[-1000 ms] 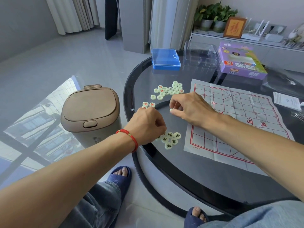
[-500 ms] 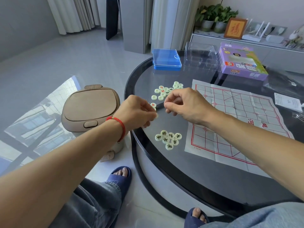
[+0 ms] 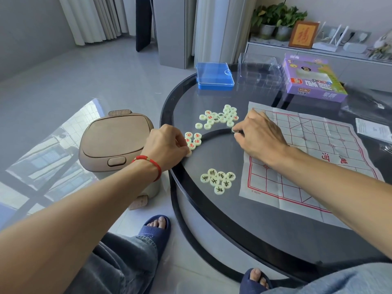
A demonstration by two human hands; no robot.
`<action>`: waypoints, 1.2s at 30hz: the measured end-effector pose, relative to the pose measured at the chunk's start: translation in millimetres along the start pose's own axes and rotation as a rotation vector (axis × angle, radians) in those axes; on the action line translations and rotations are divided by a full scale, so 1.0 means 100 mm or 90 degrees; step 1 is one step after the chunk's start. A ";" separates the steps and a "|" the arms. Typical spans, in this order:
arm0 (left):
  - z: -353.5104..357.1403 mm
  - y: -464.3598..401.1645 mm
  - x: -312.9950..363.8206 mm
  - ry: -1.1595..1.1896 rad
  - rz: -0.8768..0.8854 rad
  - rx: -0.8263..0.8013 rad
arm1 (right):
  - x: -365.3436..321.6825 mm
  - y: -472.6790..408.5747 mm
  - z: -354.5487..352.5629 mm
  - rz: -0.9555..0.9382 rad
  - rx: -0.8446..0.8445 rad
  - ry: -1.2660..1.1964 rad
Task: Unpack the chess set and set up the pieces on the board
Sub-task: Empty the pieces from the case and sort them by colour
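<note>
A paper xiangqi board (image 3: 318,145) with red lines lies on the right of the round glass table (image 3: 254,219). Pale green round pieces sit in three groups: a mixed pile (image 3: 220,118) at the far side, a small red-lettered group (image 3: 194,140) near the left rim, and a black-lettered group (image 3: 218,180) nearer me. My left hand (image 3: 167,147) rests at the red-lettered group, fingers closed on a piece at its lower edge. My right hand (image 3: 258,134) pinches a piece at the near edge of the mixed pile.
A blue plastic case (image 3: 214,76), a clear plastic tray (image 3: 258,75) and a purple game box (image 3: 311,79) stand at the table's far side. A leaflet (image 3: 373,130) lies right of the board. A tan pedal bin (image 3: 116,143) stands on the floor left of the table.
My left hand left the black-lettered group and moved up to the red-lettered group. My right hand moved away from the left hand, up to the mixed pile.
</note>
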State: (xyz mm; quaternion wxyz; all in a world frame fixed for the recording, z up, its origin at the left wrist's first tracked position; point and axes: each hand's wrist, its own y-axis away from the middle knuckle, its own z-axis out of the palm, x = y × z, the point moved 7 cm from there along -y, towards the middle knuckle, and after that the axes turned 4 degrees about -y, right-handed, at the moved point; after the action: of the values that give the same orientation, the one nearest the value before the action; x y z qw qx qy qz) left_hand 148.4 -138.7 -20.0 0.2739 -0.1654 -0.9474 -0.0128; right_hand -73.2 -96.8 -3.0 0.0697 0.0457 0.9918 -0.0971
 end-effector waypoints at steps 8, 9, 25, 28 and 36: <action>0.01 -0.10 0.01 -0.001 -0.008 0.034 | -0.14 0.05 -0.01 -0.033 -0.043 -0.118; 0.01 -0.11 0.01 0.000 -0.010 0.040 | -0.19 0.07 -0.02 -0.056 -0.052 -0.111; 0.15 0.05 0.36 0.284 0.015 -0.108 | -0.40 0.15 -0.09 -0.004 -0.165 -0.438; 0.22 0.09 0.42 0.195 0.052 -0.119 | -0.22 0.04 -0.18 -0.003 -0.023 -0.296; 0.34 0.18 0.72 0.001 0.239 -0.122 | 0.04 -0.09 0.05 0.015 -0.060 -0.048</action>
State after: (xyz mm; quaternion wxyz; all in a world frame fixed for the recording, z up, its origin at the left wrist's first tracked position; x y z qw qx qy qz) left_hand 79.6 -96.0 -12.6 0.2550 -0.3642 -0.8942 -0.0516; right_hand -77.1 -106.5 -7.1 0.1105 0.0502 0.9913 -0.0514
